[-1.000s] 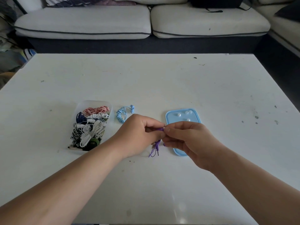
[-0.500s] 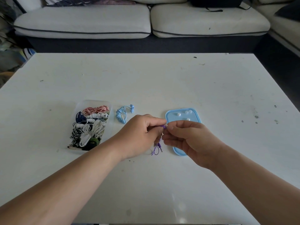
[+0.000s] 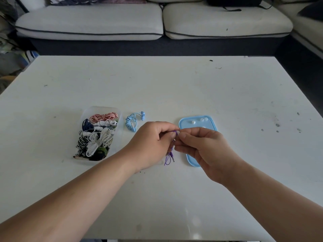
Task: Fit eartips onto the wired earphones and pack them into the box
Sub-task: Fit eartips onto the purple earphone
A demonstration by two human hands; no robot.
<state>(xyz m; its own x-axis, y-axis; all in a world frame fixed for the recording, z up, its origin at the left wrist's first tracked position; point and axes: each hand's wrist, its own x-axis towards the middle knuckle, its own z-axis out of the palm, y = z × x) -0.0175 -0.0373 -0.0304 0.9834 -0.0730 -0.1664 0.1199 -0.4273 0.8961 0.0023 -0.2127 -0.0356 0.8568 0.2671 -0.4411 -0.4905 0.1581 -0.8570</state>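
My left hand (image 3: 151, 143) pinches the bud of the purple earphones (image 3: 170, 155), whose coiled cable and plug hang below my fingers. My right hand (image 3: 201, 147) meets it fingertip to fingertip and pinches something small at the bud; it is too hidden to name for sure. Behind my right hand lies a blue lid (image 3: 192, 161) with a few white eartips (image 3: 193, 122) on its far end. A clear plastic box (image 3: 117, 137) at the left holds several coiled earphones in white, red-striped, navy and black. A coiled light-blue earphone set (image 3: 131, 123) lies between box and hands.
The white table (image 3: 174, 88) runs wide on all sides, with small dark specks at the right. A cream sofa (image 3: 157, 20) stands beyond the table's far edge. Clutter shows at the far left off the table.
Both hands have risen slightly and stayed together at the purple bud; the hanging cable has shifted a little with them. Everything else on the table is unmoved.
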